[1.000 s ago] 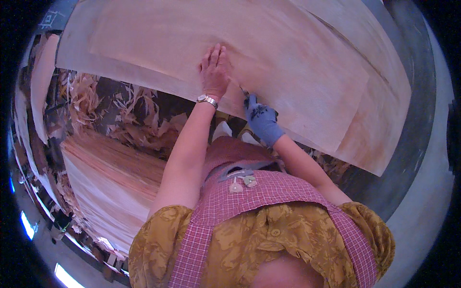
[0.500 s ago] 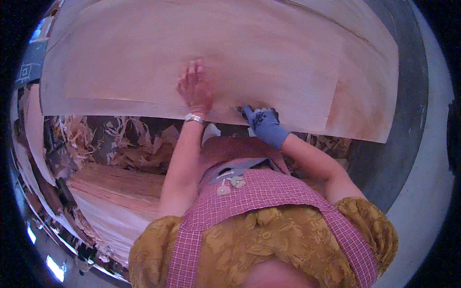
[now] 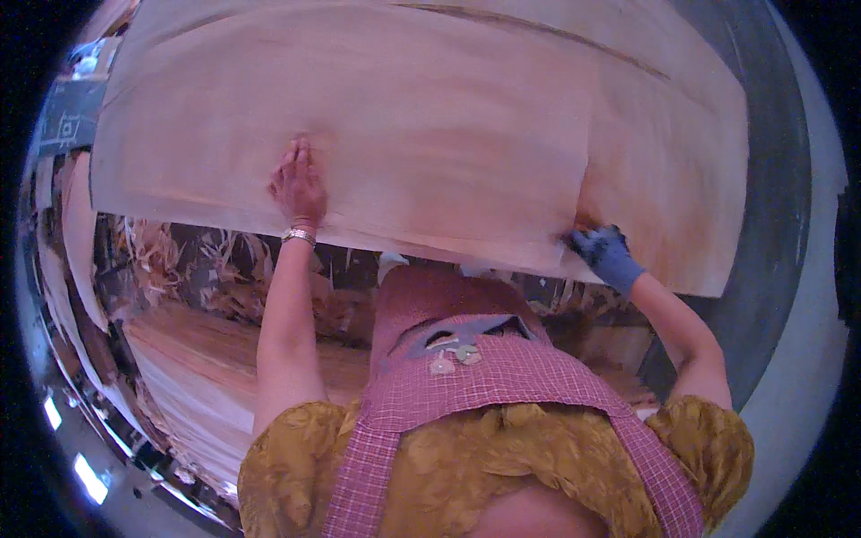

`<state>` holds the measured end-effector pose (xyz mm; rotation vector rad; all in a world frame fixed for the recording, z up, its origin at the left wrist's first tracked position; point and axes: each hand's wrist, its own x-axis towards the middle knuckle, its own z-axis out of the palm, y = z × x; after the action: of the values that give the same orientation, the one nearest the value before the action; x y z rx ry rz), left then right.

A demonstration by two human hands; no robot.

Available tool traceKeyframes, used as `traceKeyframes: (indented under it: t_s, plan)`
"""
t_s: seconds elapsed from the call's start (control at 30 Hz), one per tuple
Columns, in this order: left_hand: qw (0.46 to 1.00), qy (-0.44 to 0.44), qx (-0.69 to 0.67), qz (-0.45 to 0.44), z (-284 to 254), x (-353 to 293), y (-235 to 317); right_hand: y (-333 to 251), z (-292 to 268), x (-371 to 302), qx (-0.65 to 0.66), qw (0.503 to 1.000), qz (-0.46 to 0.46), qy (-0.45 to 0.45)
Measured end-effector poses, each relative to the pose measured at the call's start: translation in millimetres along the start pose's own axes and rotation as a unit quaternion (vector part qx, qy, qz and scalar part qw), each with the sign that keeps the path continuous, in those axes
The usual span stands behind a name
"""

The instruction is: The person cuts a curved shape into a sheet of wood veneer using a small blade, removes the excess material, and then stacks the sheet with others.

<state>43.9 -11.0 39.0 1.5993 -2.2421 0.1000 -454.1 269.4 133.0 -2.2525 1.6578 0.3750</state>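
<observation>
A thin, pale reddish-brown wood veneer sheet (image 3: 430,134) lies over a larger veneer sheet (image 3: 682,179), whose surface shows at the right and along the near edge. My left hand (image 3: 300,190), bare with a silver metal band at the wrist, rests flat on the upper sheet near its front edge. My right hand (image 3: 606,255) wears a blue-grey glove with dark fingertips. Its fingers are curled closed at the upper sheet's near right corner. Whatever lies in that grip is too dark and blurred to make out.
Beneath the table's near edge, torn veneer scraps (image 3: 215,260) hang and lie in a heap. A stack of veneer sheets (image 3: 197,359) stands at lower left, with long upright strips (image 3: 79,233) beside it. The dark table surface (image 3: 771,188) curves round at the right.
My right hand has moved right along the front edge to the upper sheet's corner. My left hand has shifted left, still flat. The upper sheet's right end appears further left.
</observation>
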Motion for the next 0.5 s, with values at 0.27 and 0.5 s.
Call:
traceKeyframes:
  t_s: [0.27, 0.5]
  plan:
    - [1.000, -0.011, -0.012, -0.022, -9.8, -3.6, 9.2, 22.6, -72.0, 80.5, 0.080, 0.994, -0.012, 0.077]
    - [0.996, 0.033, -0.068, -0.049, -10.0, 1.1, 24.9, -106.1, -143.0, 357.5, 0.032, 0.967, -0.189, 0.170]
